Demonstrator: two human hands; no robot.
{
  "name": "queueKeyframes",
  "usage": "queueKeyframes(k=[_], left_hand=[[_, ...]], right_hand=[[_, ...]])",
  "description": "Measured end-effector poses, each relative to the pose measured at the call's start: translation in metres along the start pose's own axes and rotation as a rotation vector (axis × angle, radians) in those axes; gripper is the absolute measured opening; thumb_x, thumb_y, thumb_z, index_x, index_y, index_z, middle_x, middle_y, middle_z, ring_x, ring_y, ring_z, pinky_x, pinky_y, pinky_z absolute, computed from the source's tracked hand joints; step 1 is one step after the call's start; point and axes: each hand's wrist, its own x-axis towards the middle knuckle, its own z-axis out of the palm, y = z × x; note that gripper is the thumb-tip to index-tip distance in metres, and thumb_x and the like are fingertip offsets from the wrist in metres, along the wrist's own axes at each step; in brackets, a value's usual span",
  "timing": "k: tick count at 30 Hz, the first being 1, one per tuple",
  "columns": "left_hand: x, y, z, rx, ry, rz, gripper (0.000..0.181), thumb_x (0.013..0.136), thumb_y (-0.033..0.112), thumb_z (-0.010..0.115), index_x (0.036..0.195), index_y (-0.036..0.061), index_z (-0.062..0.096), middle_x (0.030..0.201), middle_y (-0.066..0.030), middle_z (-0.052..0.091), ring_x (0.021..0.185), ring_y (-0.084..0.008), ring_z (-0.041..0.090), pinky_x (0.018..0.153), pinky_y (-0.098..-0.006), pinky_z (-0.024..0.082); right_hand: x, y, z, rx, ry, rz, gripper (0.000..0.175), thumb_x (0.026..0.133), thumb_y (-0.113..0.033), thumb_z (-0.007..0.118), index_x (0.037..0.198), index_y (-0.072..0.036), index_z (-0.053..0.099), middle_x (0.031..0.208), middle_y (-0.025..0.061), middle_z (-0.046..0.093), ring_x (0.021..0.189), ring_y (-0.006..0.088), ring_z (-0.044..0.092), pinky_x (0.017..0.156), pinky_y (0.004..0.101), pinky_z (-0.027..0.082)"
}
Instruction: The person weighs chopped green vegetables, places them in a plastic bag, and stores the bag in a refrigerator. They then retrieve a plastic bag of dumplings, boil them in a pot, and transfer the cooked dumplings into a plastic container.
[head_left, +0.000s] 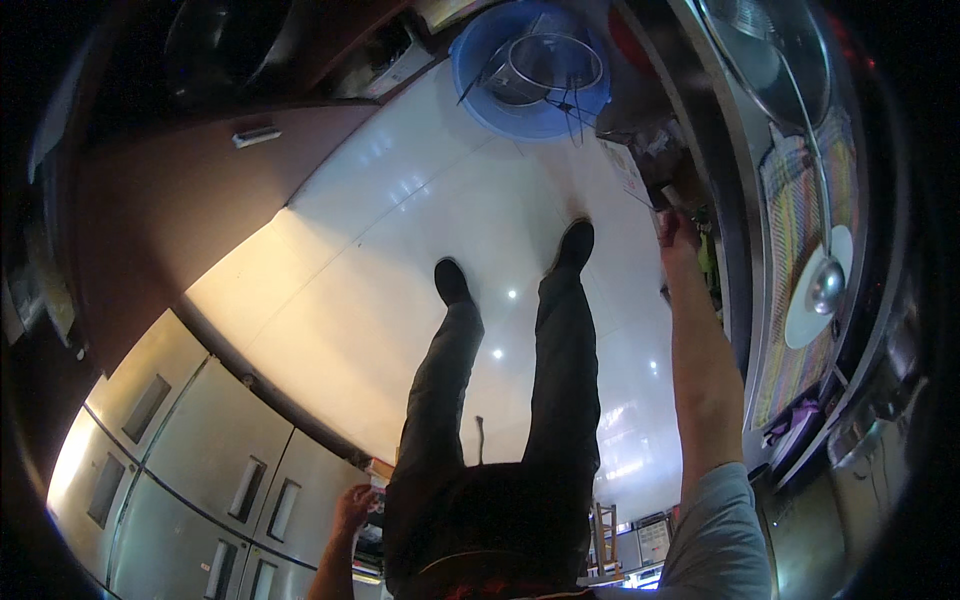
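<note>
My right hand (679, 229) reaches down on the right, beside the shadowed shelf space under the counter (739, 247). Its fingers are bent near a small pale object (670, 196), and shadow hides whether they grip anything. At the lower left my left hand (355, 507) hangs with half-curled fingers, near the stainless steel cabinet doors (217, 435). I make out nothing in it, though the fingers are small and partly turned away. Between my arms are my dark trousers and dark shoes on a pale tiled floor (487, 195).
A blue plastic tub (487, 124) holding a round wire strainer (556, 63) stands on the floor ahead. On the right counter, a metal ladle (828, 285) rests on a white plate (802, 322) over a striped cloth (780, 375). A brown cabinet panel (217, 187) borders the left.
</note>
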Motion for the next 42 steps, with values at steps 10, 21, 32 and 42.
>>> queueKeyframes(k=[10, 21, 32, 42], left_hand=[[-0.016, 0.081, 0.031, -0.143, -0.029, 0.222, 0.033, 0.095, 0.014, 0.062, 0.121, -0.0054, 0.059, 0.103, -0.0162, 0.07, 0.089, -0.0223, 0.069, 0.079, -0.0339, 0.056], [-0.138, 0.246, 0.1, 0.064, -0.09, 0.844, 0.031, 0.098, 0.018, 0.062, 0.121, -0.0017, 0.058, 0.104, -0.0109, 0.069, 0.096, -0.0191, 0.066, 0.086, -0.0309, 0.054], [-0.129, 0.299, 0.081, 0.401, -0.039, 0.846, 0.034, 0.093, 0.026, 0.064, 0.117, 0.0017, 0.064, 0.1, -0.0122, 0.07, 0.086, -0.0214, 0.068, 0.079, -0.0346, 0.055], [-0.118, 0.463, 0.023, 0.501, -0.052, 1.083, 0.039, 0.086, 0.03, 0.065, 0.113, 0.0026, 0.067, 0.098, -0.0138, 0.072, 0.084, -0.0241, 0.071, 0.08, -0.0379, 0.055]], right_hand=[[-0.17, 0.085, 0.016, -1.26, -0.537, 0.014, 0.028, 0.098, -0.034, 0.056, 0.086, -0.01, 0.064, 0.077, 0.0017, 0.062, 0.069, 0.0138, 0.06, 0.063, 0.0316, 0.049], [-0.365, -0.014, 0.002, -1.392, -0.919, -0.246, 0.033, 0.09, -0.027, 0.062, 0.11, -0.003, 0.07, 0.101, 0.019, 0.071, 0.098, 0.03, 0.069, 0.086, 0.0392, 0.052], [-0.299, -0.189, -0.131, -0.784, -0.279, -0.058, 0.01, 0.087, -0.003, 0.052, 0.079, 0.0, 0.056, 0.063, 0.0071, 0.053, 0.047, 0.0177, 0.05, 0.042, 0.0332, 0.043], [-0.396, -0.132, -0.043, -0.72, -0.241, -0.036, 0.009, 0.091, -0.005, 0.058, 0.09, 0.001, 0.063, 0.071, 0.0098, 0.062, 0.055, 0.0198, 0.061, 0.049, 0.0343, 0.052]])
